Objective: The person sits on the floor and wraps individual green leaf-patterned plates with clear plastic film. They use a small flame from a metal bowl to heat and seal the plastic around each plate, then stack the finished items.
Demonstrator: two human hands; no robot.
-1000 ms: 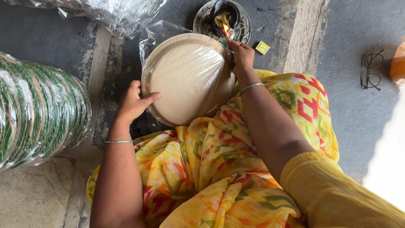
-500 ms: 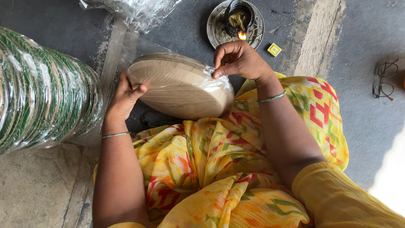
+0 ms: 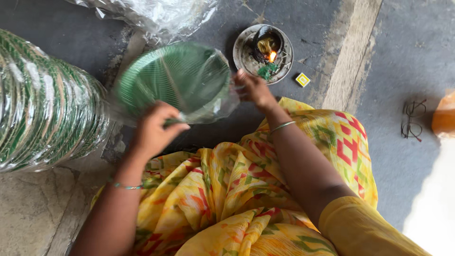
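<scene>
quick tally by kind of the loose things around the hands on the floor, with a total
Wrapped packs of green plates: 2, one held by the left hand and right hand at, one big stack lying at
Round metal dish with a burning lamp: 1
Small yellow box: 1
Pair of spectacles: 1
Loose clear plastic sheet: 1
Total: 6

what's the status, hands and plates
Left hand grips the wrapped green plates. Right hand pinches the wrap edge. Lit lamp close behind right hand.
</scene>
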